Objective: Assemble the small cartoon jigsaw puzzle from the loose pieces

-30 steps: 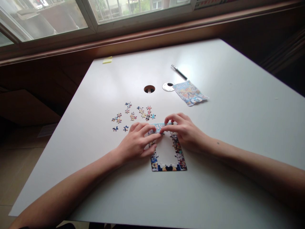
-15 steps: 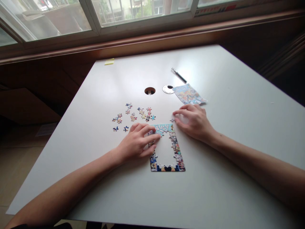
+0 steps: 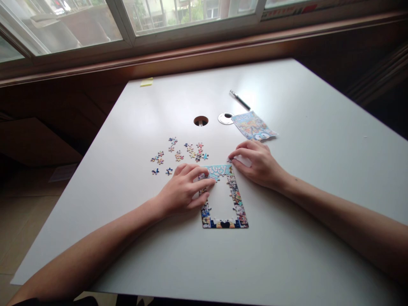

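Note:
A jigsaw puzzle frame [image 3: 241,208], with its border joined and its middle bare, lies flat on the white table. My left hand [image 3: 189,187] rests over its upper left side, fingers spread and slightly bent, covering part of the left border. Just off the puzzle's top right corner, my right hand [image 3: 259,163] has thumb and forefinger closed on a small puzzle piece [image 3: 229,160], mostly hidden by the fingertips. Loose puzzle pieces [image 3: 179,156] lie in small clusters beyond my left hand.
A printed picture sheet [image 3: 254,125] lies beyond my right hand, with a black pen [image 3: 239,100] behind it. The table [image 3: 287,255] has a round cable hole [image 3: 200,121] and a ring-shaped cover [image 3: 225,119] beside it. A yellow sticky note [image 3: 147,82] marks the far left edge.
My right thumb and forefinger have come together on the small puzzle piece, the hand shifting slightly left. My left hand stays in place on the puzzle.

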Motion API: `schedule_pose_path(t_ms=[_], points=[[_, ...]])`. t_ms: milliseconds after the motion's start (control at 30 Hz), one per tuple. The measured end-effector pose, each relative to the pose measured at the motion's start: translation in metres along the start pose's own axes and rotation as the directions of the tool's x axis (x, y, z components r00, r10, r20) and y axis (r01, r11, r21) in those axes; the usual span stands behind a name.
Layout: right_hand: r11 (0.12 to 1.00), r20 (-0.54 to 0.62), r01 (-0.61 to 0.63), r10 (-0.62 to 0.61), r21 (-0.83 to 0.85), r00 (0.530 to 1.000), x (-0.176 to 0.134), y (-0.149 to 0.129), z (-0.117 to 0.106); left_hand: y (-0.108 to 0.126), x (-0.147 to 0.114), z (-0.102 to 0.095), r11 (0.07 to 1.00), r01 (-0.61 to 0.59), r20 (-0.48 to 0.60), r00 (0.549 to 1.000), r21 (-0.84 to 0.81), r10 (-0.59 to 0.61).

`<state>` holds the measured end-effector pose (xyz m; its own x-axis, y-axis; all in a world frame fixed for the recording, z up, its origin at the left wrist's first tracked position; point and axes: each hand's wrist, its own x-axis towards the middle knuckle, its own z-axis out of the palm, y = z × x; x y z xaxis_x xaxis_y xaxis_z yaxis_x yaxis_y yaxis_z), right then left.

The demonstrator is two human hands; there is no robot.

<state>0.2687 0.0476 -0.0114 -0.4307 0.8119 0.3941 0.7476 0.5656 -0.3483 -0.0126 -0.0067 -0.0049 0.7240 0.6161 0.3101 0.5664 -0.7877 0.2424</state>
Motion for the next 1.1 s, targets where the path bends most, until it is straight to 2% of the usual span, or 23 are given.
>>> schedule_pose_path(t_ms=[233,333,433,500,600,667,733,1100], points=[[0.997,0.029,-0.01,0.008,0.078,1.0,0.002,0.001,-0.001,0.0,0.0,0.0,1.0,0.003,-0.006,1.0,-0.002,-0.003],[0.99,-0.003,0.01,-0.01,0.14,1.0,0.002,0.0,-0.004,0.0,0.0,0.0,1.0,0.003,-0.01,1.0,-0.005,-0.003],[0.959,-0.06,0.017,0.0,0.281,0.998,0.003,-0.005,-0.008,0.0,0.0,0.0,1.0,0.005,-0.005,1.0,-0.008,-0.005],[0.899,-0.059,-0.045,0.079,0.435,0.995,0.003,-0.01,-0.009,0.0,0.0,0.0,1.0,0.005,-0.003,1.0,-0.011,-0.005],[0.72,0.055,-0.176,0.188,0.671,0.981,0.003,-0.018,-0.009,-0.001,-0.001,0.0,1.0,0.004,-0.004,1.0,-0.015,-0.004],[0.614,0.138,-0.233,0.2,0.754,0.97,0.001,-0.022,-0.009,-0.001,0.0,0.0,1.0,0.003,-0.004,1.0,-0.014,-0.003],[0.568,0.18,-0.262,0.197,0.781,0.964,-0.001,-0.023,-0.007,-0.001,0.0,0.0,1.0,0.002,-0.004,1.0,-0.012,-0.002],[0.596,0.19,-0.277,0.205,0.754,0.96,-0.003,-0.023,-0.006,-0.001,-0.001,0.0,1.0,0.003,0.006,1.0,-0.009,-0.003]])
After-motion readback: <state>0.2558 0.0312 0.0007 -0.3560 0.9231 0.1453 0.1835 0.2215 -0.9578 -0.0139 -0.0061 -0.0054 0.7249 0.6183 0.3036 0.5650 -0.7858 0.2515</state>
